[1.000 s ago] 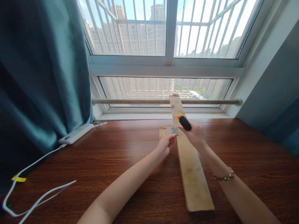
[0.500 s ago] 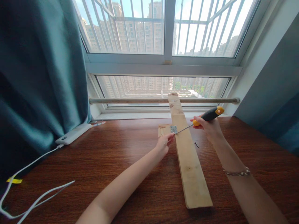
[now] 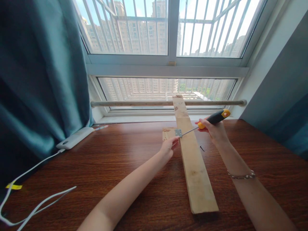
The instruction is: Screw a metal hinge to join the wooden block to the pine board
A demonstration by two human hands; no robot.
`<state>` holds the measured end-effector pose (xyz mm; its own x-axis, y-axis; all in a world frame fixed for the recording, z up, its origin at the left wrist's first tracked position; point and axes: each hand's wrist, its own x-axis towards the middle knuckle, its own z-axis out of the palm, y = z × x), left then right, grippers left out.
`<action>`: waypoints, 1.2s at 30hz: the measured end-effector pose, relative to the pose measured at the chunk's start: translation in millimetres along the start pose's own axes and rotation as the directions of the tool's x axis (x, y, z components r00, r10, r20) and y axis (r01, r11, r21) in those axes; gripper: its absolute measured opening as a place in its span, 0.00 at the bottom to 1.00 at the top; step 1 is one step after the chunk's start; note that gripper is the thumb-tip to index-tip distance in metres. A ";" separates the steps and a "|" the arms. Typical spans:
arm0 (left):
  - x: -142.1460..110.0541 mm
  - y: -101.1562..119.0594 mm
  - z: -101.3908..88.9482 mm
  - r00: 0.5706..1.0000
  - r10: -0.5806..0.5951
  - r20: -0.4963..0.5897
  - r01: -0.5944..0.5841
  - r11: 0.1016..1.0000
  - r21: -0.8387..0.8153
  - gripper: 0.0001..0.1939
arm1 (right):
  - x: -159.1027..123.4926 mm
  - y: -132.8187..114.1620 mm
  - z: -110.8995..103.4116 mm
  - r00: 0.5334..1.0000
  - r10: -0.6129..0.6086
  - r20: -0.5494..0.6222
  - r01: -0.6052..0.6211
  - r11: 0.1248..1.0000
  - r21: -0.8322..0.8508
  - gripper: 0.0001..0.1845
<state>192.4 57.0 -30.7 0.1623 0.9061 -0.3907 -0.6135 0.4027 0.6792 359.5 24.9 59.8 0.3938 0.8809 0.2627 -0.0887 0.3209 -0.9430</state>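
Note:
A long pale wooden plank [image 3: 192,160] lies on the dark wooden table [image 3: 120,166], its far end resting on a rail at the window. A small metal hinge [image 3: 178,132] joins it to a short wood piece [image 3: 167,133] on its left. My right hand [image 3: 214,130] is closed round a screwdriver [image 3: 213,119] with a black and yellow handle, held low and slanted, its tip at the hinge. My left hand [image 3: 169,147] has its fingers pinched at the hinge's near edge. A small dark screw [image 3: 202,148] lies on the table right of the plank.
A white power bank [image 3: 75,138] with white cables [image 3: 36,179] lies at the left by a teal curtain [image 3: 40,73]. A yellow tag [image 3: 13,186] sits near the table's left edge. A horizontal rail [image 3: 134,103] crosses the barred window behind.
My right hand swung the screwdriver from upright over the hinge down to a low slant pointing left; a screw on the table came into sight. In the last half second almost nothing moved.

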 end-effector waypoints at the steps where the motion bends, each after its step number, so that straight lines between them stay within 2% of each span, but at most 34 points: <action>1: -0.6 0.4 0.4 1.000 -0.001 -0.004 0.001 1.000 0.002 0.07 | 0.0 0.0 0.3 1.000 -0.004 -0.007 0.004 1.000 0.001 0.15; 11: 2.8 -1.5 -1.5 1.000 0.008 0.022 -0.008 1.000 -0.009 0.08 | -2.3 -4.1 2.4 0.999 -0.032 -0.022 0.033 0.999 0.022 0.15; 18: 5.9 -2.6 -3.2 1.000 0.004 0.020 -0.004 1.000 -0.006 0.09 | 0.7 0.4 1.2 1.000 0.000 -0.024 0.000 1.000 -0.002 0.17; 20: 7.3 -3.6 -4.3 0.999 0.006 0.031 -0.006 1.000 -0.005 0.08 | 1.2 -1.3 -1.9 0.999 0.037 0.026 -0.036 0.999 -0.037 0.17; 22: 7.9 -4.1 -5.0 0.999 0.003 0.038 -0.003 1.000 -0.001 0.07 | 0.6 -6.0 -6.4 0.988 0.084 0.127 -0.078 0.996 -0.051 0.18; 25: 6.9 -3.6 -4.5 0.999 0.003 0.037 -0.003 1.000 0.000 0.06 | -1.7 -16.2 -14.1 0.943 0.140 0.303 -0.141 0.990 -0.018 0.19; 27: 5.5 -2.8 -3.6 1.000 0.001 0.029 -0.001 1.000 0.007 0.05 | -3.3 -21.9 -17.6 0.913 0.177 0.368 -0.184 0.983 -0.015 0.20; 31: 4.1 -1.7 -2.4 1.000 0.000 0.026 0.000 1.000 0.015 0.06 | -5.9 -24.9 -15.7 0.923 0.200 0.329 -0.181 0.980 -0.087 0.23; 36: 6.1 -2.2 -3.3 1.000 0.001 0.023 -0.001 1.000 -0.002 0.07 | -11.1 -20.4 -3.8 0.955 0.108 0.276 -0.064 0.985 -0.161 0.20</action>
<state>192.2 61.2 -36.6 0.1796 0.9093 -0.3755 -0.6150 0.4017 0.6786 360.4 7.2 75.3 0.1143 0.9719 0.2058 0.0348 0.2031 -0.9785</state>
